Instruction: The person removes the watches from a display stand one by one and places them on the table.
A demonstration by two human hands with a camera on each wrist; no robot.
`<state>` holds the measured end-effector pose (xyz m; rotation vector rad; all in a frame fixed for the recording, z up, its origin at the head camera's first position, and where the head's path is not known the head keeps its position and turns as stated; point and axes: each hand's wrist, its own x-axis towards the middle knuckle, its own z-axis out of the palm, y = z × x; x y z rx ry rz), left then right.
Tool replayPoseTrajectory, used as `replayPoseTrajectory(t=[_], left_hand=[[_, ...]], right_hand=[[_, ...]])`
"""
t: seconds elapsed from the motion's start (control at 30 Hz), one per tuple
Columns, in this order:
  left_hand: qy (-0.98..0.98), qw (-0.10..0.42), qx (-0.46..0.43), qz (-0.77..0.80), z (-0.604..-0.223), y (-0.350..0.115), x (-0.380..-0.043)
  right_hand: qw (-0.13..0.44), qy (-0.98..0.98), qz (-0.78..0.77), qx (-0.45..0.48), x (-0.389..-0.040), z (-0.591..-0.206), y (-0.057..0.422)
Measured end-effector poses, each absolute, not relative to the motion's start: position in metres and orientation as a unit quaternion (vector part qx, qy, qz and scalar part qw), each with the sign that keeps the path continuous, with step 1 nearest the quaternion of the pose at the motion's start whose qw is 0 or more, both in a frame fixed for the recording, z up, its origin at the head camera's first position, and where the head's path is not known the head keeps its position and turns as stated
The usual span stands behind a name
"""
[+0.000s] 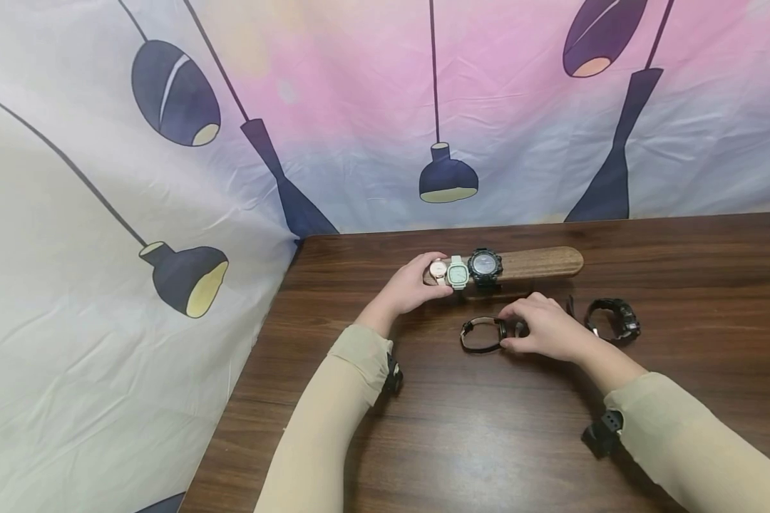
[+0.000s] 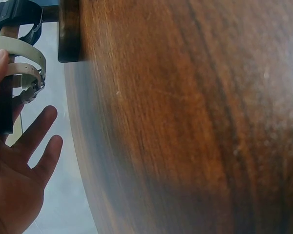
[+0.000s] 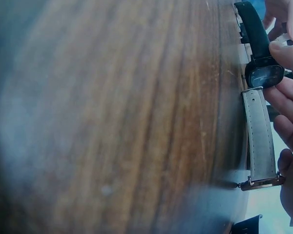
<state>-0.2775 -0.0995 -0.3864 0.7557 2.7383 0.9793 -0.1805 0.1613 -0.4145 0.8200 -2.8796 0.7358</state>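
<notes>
A wooden watch stand (image 1: pixel 539 263) carries a white-strapped watch (image 1: pixel 438 269), a pale mint square watch (image 1: pixel 458 273) and a chunky black watch (image 1: pixel 485 265). Round the stand's left end curls my left hand (image 1: pixel 411 283), forefinger on the far side, thumb on the near side by the pale straps. The left wrist view shows its other fingers (image 2: pixel 36 131) spread. My right hand (image 1: pixel 545 328) pinches a thin black-strapped watch (image 1: pixel 481 350) just above or on the table; its dark squarish face (image 3: pixel 266 76) shows in the right wrist view. A watch with a pale strap lining (image 3: pixel 260 136) is close beside those fingers.
Right of my right hand a bulky black watch (image 1: pixel 616 320) lies on the brown wooden table (image 1: pixel 475 442). The table's back edge meets a printed cloth (image 1: pixel 372 171) with lamp pictures. Another cloth (image 1: pixel 103 342) hangs along the left side.
</notes>
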Motion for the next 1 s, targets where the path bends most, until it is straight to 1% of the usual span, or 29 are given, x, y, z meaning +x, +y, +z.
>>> replayPoseTrajectory(t=[0.37, 0.67, 1.0], left_hand=[[0.909, 0.072, 0.248, 0.326, -0.386, -0.099, -0.277], [0.91, 0.071, 0.247, 0.325, -0.387, -0.1, -0.278], [0.909, 0.071, 0.251, 0.324, -0.387, -0.099, -0.278]], right_hand=[[0.03, -0.934, 0.233, 0.267, -0.179, -0.411, 0.16], [0.077, -0.925, 0.26, 0.267, -0.181, -0.402, 0.167], [0.083, -0.927, 0.263, 0.252, -0.182, -0.395, 0.173]])
